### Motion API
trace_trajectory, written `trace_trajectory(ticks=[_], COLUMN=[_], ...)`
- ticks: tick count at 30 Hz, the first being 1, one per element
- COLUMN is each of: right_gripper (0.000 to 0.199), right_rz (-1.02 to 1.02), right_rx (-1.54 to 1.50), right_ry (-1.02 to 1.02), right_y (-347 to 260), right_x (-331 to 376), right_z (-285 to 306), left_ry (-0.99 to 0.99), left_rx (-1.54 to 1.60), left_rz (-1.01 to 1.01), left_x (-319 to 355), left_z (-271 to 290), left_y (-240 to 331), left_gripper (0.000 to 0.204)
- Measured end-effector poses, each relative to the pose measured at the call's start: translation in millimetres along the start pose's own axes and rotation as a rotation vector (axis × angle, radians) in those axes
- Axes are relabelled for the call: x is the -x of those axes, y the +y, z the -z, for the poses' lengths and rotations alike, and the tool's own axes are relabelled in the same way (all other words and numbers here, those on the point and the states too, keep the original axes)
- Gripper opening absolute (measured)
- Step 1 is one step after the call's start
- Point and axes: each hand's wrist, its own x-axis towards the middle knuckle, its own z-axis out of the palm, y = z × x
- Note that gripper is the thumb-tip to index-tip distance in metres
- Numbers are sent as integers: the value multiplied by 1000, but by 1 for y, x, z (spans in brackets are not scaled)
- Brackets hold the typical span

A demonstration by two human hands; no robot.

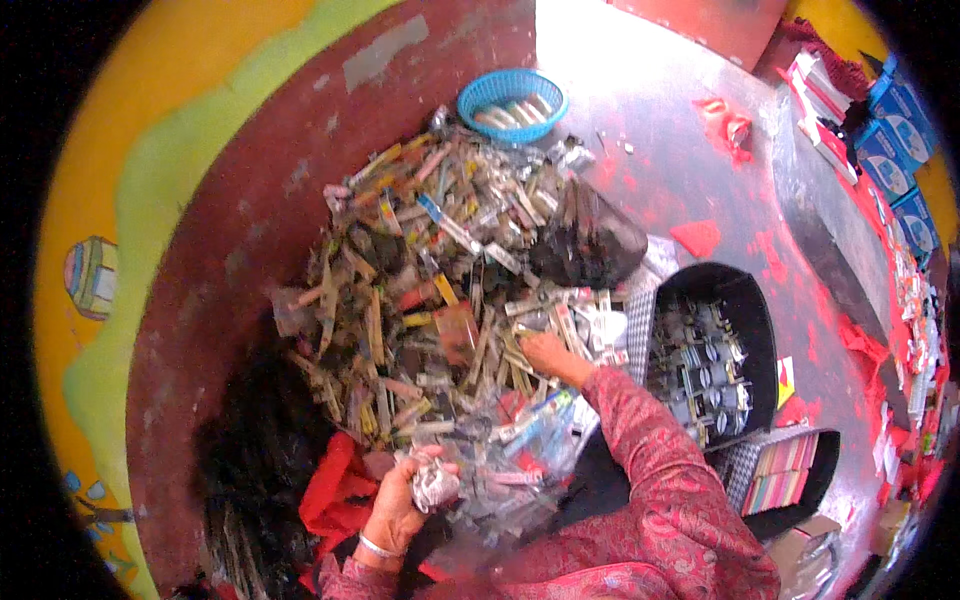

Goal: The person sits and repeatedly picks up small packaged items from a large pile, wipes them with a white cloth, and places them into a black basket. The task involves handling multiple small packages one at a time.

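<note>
A large heap of narrow strips and small clear plastic packets (375, 330) lies in front of me. My left hand (392, 510), with a pale bracelet at its wrist, is closed around a crumpled whitish bundle (435, 486) at the heap's near edge. My right hand (550, 353) reaches into the right side of the heap, its fingers curled down among the strips. Whether something is pinched there is too small to tell. Beside that hand lie several white-labelled packets (590, 318). Loose clear plastic bags (500, 490) lie between my two arms.
A blue basket (463, 108) with pale strips stands beyond the heap. To my right are a black bin (765, 345) of metallic pieces and a smaller checked box (738, 470) of colourful strips. A dark plastic bag (595, 240) rests on the heap; red cloth (335, 490) lies by my left arm.
</note>
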Motion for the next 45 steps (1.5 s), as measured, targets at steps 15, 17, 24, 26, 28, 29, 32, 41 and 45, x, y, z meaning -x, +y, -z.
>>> trace_trajectory(ticks=[15, 17, 24, 26, 28, 29, 32, 41, 45], right_gripper=[17, 20, 21, 18, 26, 28, 31, 21, 22], right_rz=[539, 518, 12, -350, -459, -511, -464, 110, 312], right_rx=[-194, -281, -380, -232, -201, -165, -241, -331, -335], right_ry=[-211, -277, 39, -64, 21, 34, -101, -383, -568], right_y=[-120, -125, -68, -38, -25, -25, -42, -108, -113], right_x=[39, 44, 6, -2, 8, 12, 28, 57, 48], right_z=[-33, -30, 1, 35, 36, 32, 19, 3, -6], left_ry=[94, 107, 151, 152, 169, 157, 128, 131, 115], left_rx=[-73, -74, -52, -44, -34, -24, -15, -43, -53], left_rz=[-24, -18, -35, -36, -34, -39, -43, -39, -24], left_x=[1, 0, 5, 8, 10, 10, 11, 11, 9], left_z=[-31, -30, -27, -26, -24, -24, -22, -25, -24], left_y=[-10, -10, -8, -6, -5, -6, -8, -7, -9], left_gripper=[28, 28, 29, 29, 29, 28, 28, 29, 29])
